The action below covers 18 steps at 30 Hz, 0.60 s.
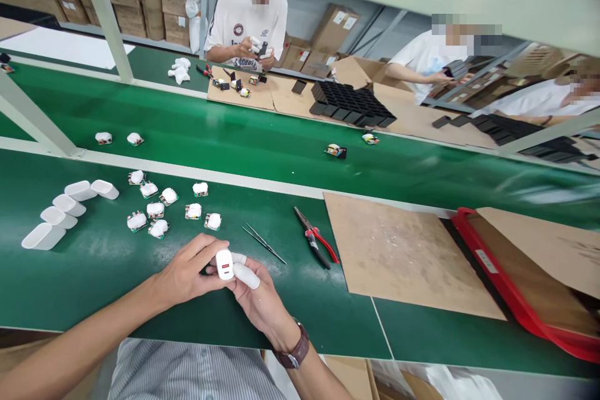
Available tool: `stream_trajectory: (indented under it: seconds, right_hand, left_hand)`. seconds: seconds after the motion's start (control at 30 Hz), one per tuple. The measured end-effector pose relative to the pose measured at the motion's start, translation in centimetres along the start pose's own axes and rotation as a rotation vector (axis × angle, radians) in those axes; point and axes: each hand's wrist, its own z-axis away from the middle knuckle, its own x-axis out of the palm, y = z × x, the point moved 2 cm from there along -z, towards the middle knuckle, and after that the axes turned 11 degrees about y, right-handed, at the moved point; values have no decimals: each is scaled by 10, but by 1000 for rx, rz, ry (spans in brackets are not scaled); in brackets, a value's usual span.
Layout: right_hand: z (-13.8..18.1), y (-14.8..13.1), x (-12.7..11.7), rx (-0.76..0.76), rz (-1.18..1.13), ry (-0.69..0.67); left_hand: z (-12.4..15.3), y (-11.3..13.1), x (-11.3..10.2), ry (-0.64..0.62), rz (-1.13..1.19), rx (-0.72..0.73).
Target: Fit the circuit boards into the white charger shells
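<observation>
A white charger (224,264) with red and dark port slots on its end face is held between both hands over the green bench. My left hand (190,272) grips it from the left with thumb and fingers. From the right, my right hand (255,290) closes on it, white covers on the fingertips and a brown watch on the wrist. Beyond the hands lie several small circuit boards topped with white blobs (155,210). Several white plastic housings (59,217) form a row at the left. Tweezers (265,244) and red-and-black pliers (315,239) rest to the right.
A cardboard sheet (398,250) lies right of the pliers, beside a red tray (506,281). Past a pale rail runs a green belt (244,137) carrying a few boards. Across it, people handle black parts near black trays (351,103). A slanted post (37,115) stands at left.
</observation>
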Motion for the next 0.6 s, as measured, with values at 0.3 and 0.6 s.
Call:
stream_trajectory:
  seconds: [0.3,0.6]
  right_hand:
    - [-11,-15,-26,-688,547,219]
    - [-68,-74,-48,-1190,1207,276]
  left_hand:
    - [10,-17,1,-123,-86,-63]
    - [20,-15,6,-212,-176,-20]
